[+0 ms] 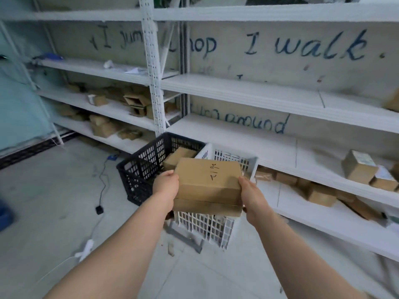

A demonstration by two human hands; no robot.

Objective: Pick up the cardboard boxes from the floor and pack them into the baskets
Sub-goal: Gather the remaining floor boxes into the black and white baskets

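Observation:
I hold a stack of two brown cardboard boxes [208, 186] between both hands, above the white basket [207, 227]. The top box has black handwriting on its lid. My left hand [166, 184] presses the stack's left side and my right hand [251, 197] presses its right side. The stack hides most of the white basket's inside. A black basket [142, 167] stands directly left of the white one, touching it, with at least one cardboard box [179, 156] lying inside.
White metal shelving [248, 93] runs along the wall behind the baskets, with several cardboard boxes [358, 167] on its lower shelves. A black cable [101, 186] and white cable [86, 250] lie on the grey floor at left. A grey bar [183, 236] lies beside the white basket.

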